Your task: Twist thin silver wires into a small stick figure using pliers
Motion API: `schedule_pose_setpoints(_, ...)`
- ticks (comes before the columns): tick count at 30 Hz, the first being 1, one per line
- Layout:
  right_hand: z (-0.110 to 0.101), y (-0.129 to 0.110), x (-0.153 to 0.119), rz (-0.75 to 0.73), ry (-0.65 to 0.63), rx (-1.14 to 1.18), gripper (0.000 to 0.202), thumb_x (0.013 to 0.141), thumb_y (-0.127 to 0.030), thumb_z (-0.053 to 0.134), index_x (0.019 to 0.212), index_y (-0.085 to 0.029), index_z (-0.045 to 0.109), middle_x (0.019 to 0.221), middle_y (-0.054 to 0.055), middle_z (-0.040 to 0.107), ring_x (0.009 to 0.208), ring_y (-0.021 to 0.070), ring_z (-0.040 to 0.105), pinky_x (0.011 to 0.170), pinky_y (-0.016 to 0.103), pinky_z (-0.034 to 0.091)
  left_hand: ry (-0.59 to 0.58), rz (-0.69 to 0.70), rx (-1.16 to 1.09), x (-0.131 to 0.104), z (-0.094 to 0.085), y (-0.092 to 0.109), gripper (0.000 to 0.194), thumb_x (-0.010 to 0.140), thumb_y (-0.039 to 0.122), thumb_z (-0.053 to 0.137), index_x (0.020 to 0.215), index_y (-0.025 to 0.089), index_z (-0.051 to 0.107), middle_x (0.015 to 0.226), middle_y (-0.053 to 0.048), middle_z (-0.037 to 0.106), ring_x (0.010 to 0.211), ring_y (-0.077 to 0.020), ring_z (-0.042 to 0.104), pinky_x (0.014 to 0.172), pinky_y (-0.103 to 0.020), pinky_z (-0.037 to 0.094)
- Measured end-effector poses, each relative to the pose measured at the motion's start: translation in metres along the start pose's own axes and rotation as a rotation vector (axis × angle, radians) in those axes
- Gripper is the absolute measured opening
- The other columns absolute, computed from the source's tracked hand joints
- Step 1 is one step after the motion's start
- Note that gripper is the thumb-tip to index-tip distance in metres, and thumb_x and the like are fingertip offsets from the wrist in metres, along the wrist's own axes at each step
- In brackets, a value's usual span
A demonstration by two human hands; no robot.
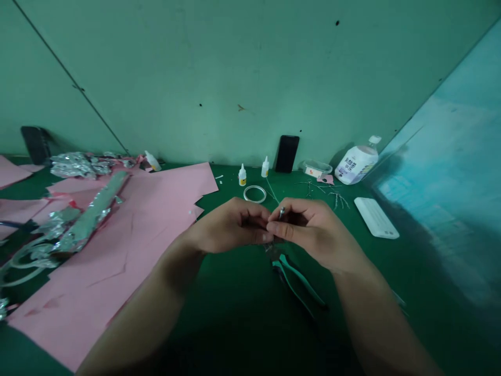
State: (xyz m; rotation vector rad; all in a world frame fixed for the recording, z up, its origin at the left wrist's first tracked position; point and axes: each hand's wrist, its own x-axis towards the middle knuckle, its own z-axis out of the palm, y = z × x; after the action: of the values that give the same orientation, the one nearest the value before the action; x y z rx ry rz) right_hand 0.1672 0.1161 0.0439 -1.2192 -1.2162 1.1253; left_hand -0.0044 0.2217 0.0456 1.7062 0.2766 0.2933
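Over the green table, my left hand [235, 227] and my right hand [311, 230] meet fingertip to fingertip, both pinched closed. A thin pale wire [273, 191] slants up and away from behind my right fingertips. At my right index finger shows a small shiny silver piece [282, 212]; whether it is held or worn is unclear. What my left fingers pinch is hidden between them. Just below the hands lie pliers [299, 282] with teal and black handles, their jaws partly under my fingers.
Pink paper sheets [156, 209] with crumpled foil [82, 164] cover the left side. Behind my hands are a tape roll [254, 195], small glue bottles [242, 176], an upright phone [287, 154], twisted wire pieces [338, 198] and a drink bottle [357, 164]. A white power bank-like block [376, 218] lies right.
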Motion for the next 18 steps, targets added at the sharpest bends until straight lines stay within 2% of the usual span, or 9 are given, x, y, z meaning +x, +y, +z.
schedule_pose_setpoints(4,-0.003,0.001,0.004,0.026,0.091,-0.085,0.017,0.074,-0.032,0.082,0.074,-0.018,0.072,0.056,-0.002,0.064,0.047,0.0104,0.059,0.04,0.02,0.045,0.192,0.092,0.459,-0.006,-0.001,0.011,0.018,0.089,0.03,0.066,0.103,0.027,0.077,0.089,-0.002,0.076,0.078,-0.0171,0.068,0.069,-0.025,0.048)
schedule_pose_setpoints(8,-0.002,0.003,0.004,0.097,0.076,-0.062,0.027,0.077,-0.044,0.078,0.074,-0.018,0.07,0.054,0.0,0.065,0.04,0.0105,0.056,0.036,0.021,0.041,0.332,0.12,0.638,-0.008,0.01,0.014,0.021,0.086,0.029,0.07,0.105,0.028,0.077,0.093,-0.001,0.078,0.079,-0.0195,0.07,0.07,-0.028,0.049)
schedule_pose_setpoints(12,-0.001,0.0,0.0,0.067,0.09,-0.126,0.03,0.081,-0.047,0.073,0.075,-0.018,0.07,0.055,-0.003,0.06,0.042,0.0086,0.052,0.039,0.022,0.037,0.454,0.059,0.506,-0.005,0.024,0.01,0.028,0.086,0.025,0.067,0.114,0.028,0.073,0.1,-0.001,0.078,0.09,-0.0211,0.072,0.073,-0.027,0.053)
schedule_pose_setpoints(14,-0.002,-0.005,-0.002,-0.023,0.096,-0.276,0.032,0.086,-0.046,0.068,0.07,-0.018,0.068,0.057,-0.003,0.056,0.048,0.0083,0.052,0.046,0.023,0.038,0.465,0.055,0.415,-0.002,0.026,0.008,0.025,0.085,0.023,0.068,0.109,0.025,0.074,0.097,-0.001,0.077,0.091,-0.0202,0.072,0.074,-0.026,0.055)
schedule_pose_setpoints(16,-0.003,-0.011,-0.004,-0.157,0.136,-0.461,0.035,0.092,-0.043,0.061,0.067,-0.018,0.066,0.062,-0.002,0.055,0.057,0.0094,0.053,0.053,0.024,0.039,0.45,0.073,0.325,-0.001,0.026,0.007,0.022,0.085,0.021,0.067,0.106,0.021,0.074,0.09,-0.002,0.076,0.084,-0.0182,0.072,0.071,-0.026,0.055)
schedule_pose_setpoints(18,-0.006,-0.016,-0.005,-0.272,0.223,-0.616,0.032,0.095,-0.041,0.056,0.076,-0.019,0.069,0.072,0.0,0.061,0.067,0.0116,0.057,0.06,0.026,0.042,0.432,0.078,0.223,0.0,0.023,0.007,0.023,0.086,0.021,0.066,0.107,0.017,0.072,0.082,-0.003,0.074,0.075,-0.0165,0.071,0.065,-0.025,0.053)
